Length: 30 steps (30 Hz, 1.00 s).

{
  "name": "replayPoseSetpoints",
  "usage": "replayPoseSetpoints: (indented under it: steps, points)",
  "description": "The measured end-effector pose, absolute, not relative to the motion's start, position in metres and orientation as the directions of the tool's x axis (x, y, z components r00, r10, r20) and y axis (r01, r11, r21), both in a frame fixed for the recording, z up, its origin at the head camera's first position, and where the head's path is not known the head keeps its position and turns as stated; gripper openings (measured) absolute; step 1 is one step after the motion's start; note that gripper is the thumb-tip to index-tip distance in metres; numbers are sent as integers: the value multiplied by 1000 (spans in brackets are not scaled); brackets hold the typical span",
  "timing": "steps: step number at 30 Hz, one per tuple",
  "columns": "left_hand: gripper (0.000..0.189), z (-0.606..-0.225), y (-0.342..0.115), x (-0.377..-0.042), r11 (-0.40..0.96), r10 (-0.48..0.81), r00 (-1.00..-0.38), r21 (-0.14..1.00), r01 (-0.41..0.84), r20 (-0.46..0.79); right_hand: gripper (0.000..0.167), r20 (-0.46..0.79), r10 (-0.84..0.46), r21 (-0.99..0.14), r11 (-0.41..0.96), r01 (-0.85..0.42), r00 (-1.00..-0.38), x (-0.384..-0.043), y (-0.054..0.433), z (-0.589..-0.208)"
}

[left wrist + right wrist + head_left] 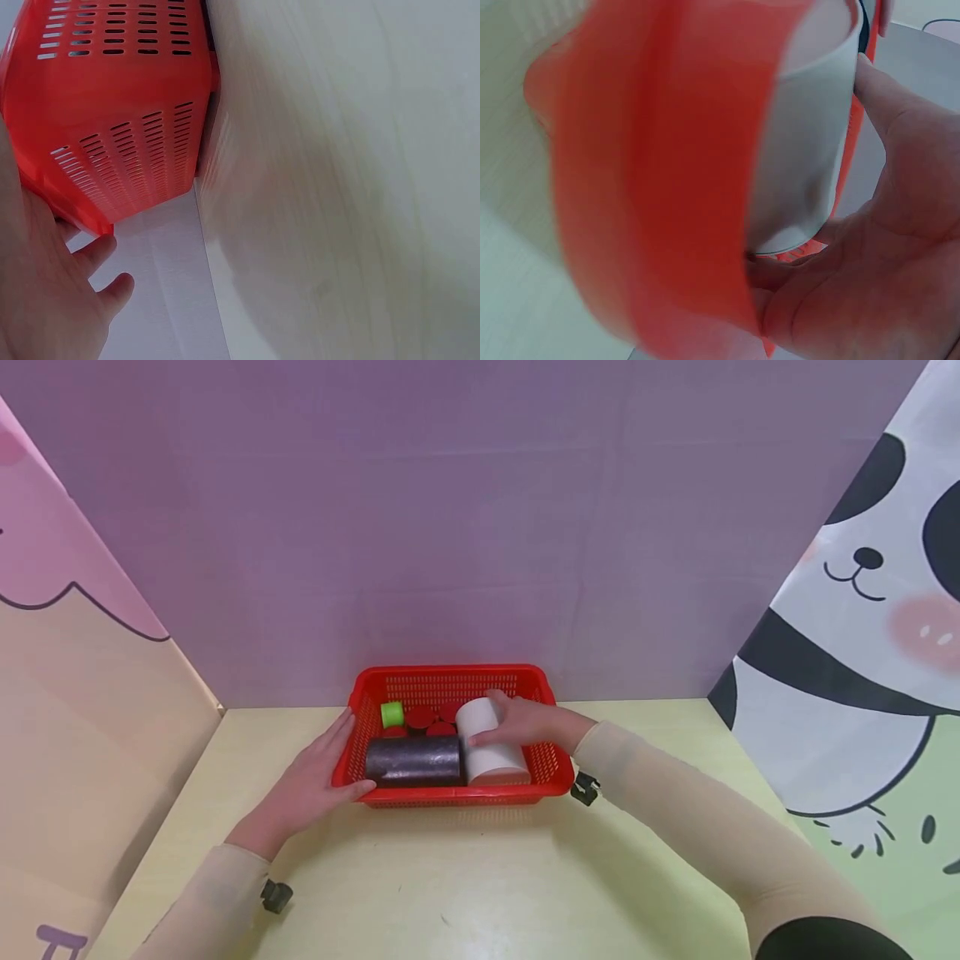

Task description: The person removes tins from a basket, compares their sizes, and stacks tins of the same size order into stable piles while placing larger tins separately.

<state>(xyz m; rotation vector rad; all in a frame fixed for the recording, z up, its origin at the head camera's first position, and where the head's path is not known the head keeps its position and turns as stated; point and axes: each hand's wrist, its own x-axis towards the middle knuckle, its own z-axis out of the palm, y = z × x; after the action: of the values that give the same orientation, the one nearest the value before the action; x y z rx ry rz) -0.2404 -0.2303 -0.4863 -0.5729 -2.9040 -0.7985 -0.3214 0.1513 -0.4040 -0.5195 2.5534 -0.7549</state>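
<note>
A red plastic basket (450,794) with slotted sides stands on the table near the back wall. My left hand (311,777) rests along its left rim, fingers fairly straight and the thumb at the front left corner. In the left wrist view, fingertips (116,292) lie beside the basket (112,82). My right hand (525,722) reaches inside over the right rim and grips a white cylinder (495,762), thumb on one side and fingers on the other. The right wrist view shows that white cylinder (802,150) against the hand (885,217), partly hidden by the blurred red rim.
A dark glossy cylinder (414,762) lies on its side left of the white one. Behind it are several red round-topped things (421,717) and a small bright green one (392,714). A purple backdrop (465,527) rises behind the pale table (450,885); printed panels flank it.
</note>
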Motion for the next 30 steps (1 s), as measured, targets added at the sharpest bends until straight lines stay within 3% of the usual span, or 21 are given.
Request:
replayPoseSetpoints:
  steps: [8,19,30]
  points:
    - [115,-487,-230,-239,792,325,-930,488,366,169,105,-279,-471,-636,744,-207,-837,-315,147,-411]
    - [115,-475,-227,-244,776,339,-922,499,386,186,105,-315,-391,-691,719,-74,-865,-317,143,-407]
    - [116,-478,-227,-243,777,348,-921,495,389,176,102,-292,-369,-701,710,-65,-882,-308,144,-412]
